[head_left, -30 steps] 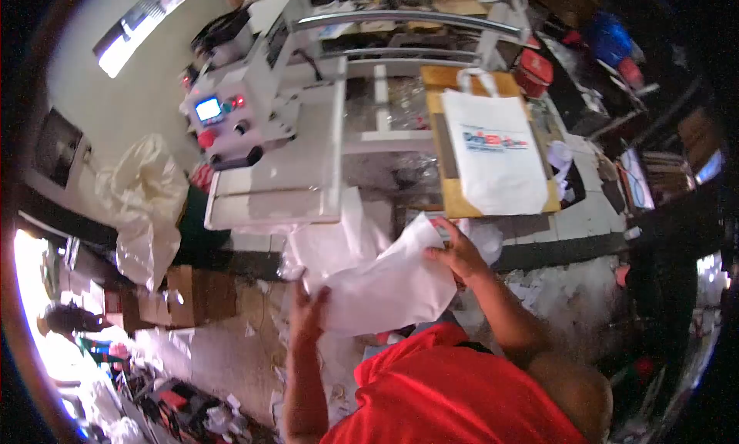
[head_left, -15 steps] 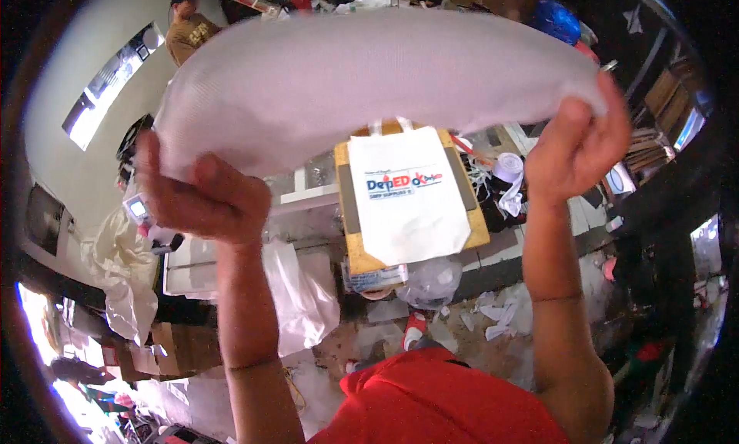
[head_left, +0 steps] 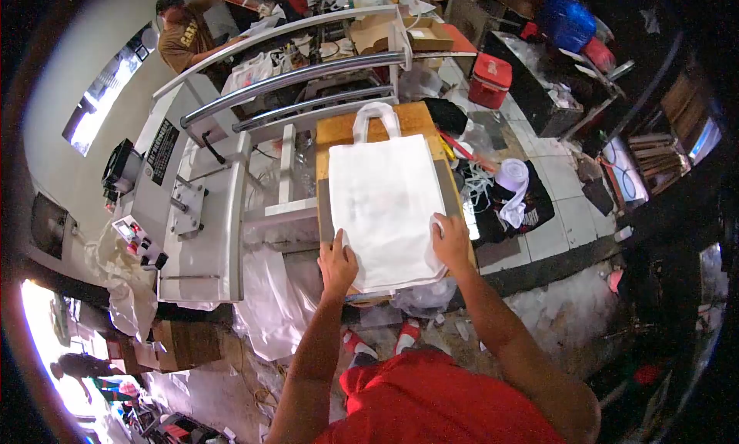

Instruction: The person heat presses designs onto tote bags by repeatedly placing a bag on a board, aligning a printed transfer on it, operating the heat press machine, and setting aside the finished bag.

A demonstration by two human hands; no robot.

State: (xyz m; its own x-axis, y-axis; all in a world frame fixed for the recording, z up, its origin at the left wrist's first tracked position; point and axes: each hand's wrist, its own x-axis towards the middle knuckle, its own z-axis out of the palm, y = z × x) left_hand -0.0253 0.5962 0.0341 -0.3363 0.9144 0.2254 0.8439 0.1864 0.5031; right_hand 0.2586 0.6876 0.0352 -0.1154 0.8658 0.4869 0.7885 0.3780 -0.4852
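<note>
A plain white tote bag (head_left: 385, 205) lies flat on a yellow-brown board (head_left: 332, 140), its handles toward the far edge. Faint dark marks show through near its middle. My left hand (head_left: 337, 265) touches the bag's near left edge, fingers pointing forward and thumb apart. At the near right edge, my right hand (head_left: 451, 242) rests with thumb and fingers at the bag's border; whether the fingertips pinch the fabric cannot be made out. The printed bag seen before is hidden from view.
Left of the board stands a white press machine (head_left: 204, 244) with metal bars (head_left: 292, 78). A red box (head_left: 489, 80) is at the back right, a white roll (head_left: 512, 174) at the right. A person (head_left: 185, 36) is at the back left.
The white bag held up in the air has come down onto the board, over the printed bag. Both my hands have lowered to its near side edges.
</note>
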